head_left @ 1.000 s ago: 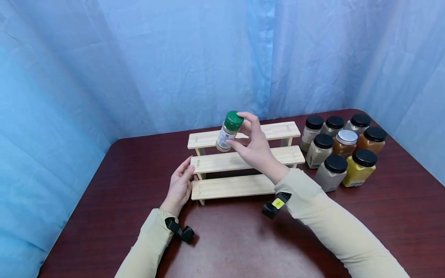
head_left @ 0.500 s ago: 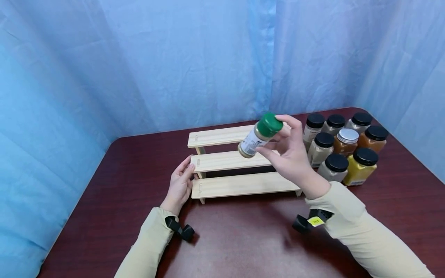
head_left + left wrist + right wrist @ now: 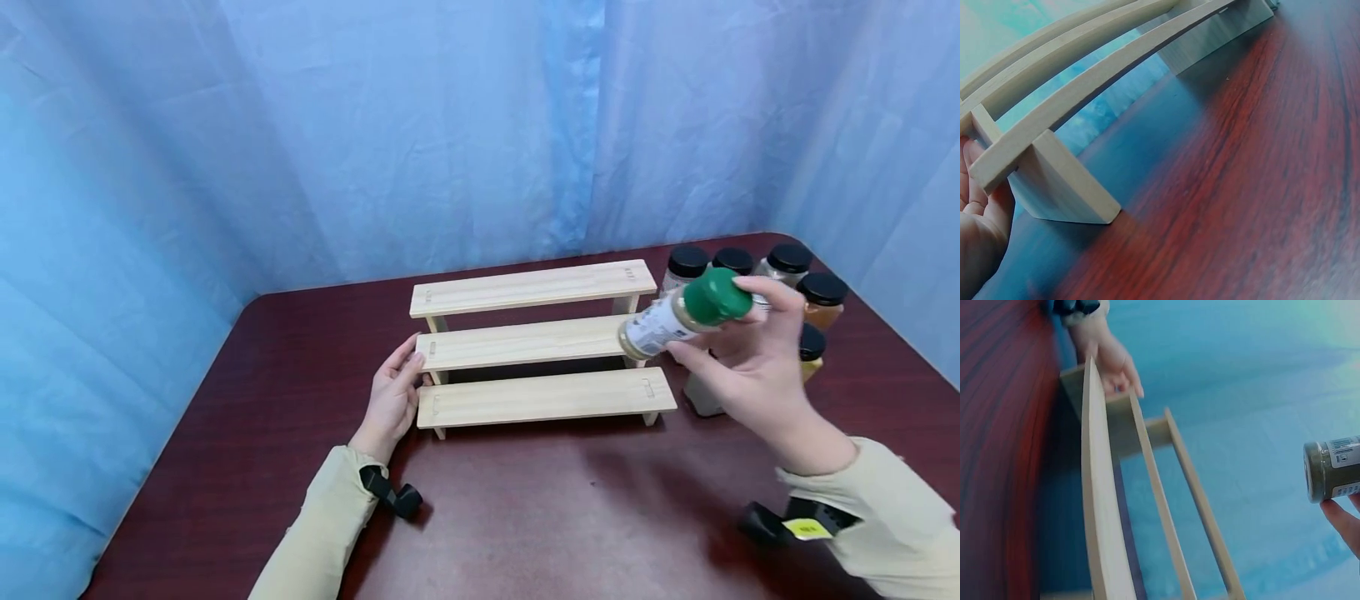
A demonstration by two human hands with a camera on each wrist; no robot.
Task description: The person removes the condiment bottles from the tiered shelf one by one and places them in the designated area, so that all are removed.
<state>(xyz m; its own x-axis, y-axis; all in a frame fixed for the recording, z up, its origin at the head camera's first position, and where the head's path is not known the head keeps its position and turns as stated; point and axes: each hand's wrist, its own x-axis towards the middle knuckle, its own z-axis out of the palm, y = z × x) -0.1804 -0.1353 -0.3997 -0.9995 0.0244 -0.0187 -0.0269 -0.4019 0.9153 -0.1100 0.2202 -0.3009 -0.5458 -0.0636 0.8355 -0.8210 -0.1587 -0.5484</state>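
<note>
A three-tier wooden shelf rack stands on the table, its steps bare. My left hand grips the left end of the middle step, thumb at the upper edge. In the left wrist view, part of that hand shows behind the rack's end. My right hand holds a spice jar with a green cap in the air, thumb on its side and a finger on the cap. The jar leans steeply, cap up to the right, over the rack's right end. In the right wrist view, the jar's base and barcode label show.
Several black-lidded spice jars stand together on the dark red table, right of the rack, partly hidden behind my right hand. A grey-filled jar is nearest the rack's front. Blue curtains hang behind and at both sides.
My right hand has carried the green-capped jar rightward from above the rack's middle to its right end, and the jar tilts further over. The left hand stays on the rack.
</note>
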